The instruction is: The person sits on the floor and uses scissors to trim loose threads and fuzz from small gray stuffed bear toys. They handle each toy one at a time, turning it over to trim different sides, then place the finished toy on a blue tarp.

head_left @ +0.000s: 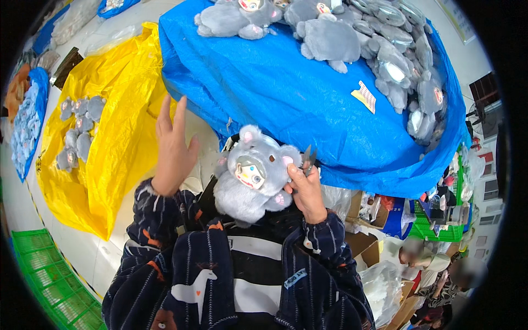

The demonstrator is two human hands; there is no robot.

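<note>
A grey plush toy (250,192) with round ears, pink inner ears and a doll face sits upright in front of my body. My right hand (308,192) grips it by the ear at its right side. In that same hand are small metal snips (309,156), their blades pointing up past the fingers. My left hand (175,146) is raised to the left of the toy, fingers spread and holding nothing. It is apart from the toy, near the yellow sheet.
A large blue sheet (264,82) ahead bears a heap of grey plush toys (333,41). On the left, a yellow sheet (118,181) holds several small grey plush pieces (80,129). A green crate (52,280) stands lower left. Cardboard boxes (363,245) and other people are at right.
</note>
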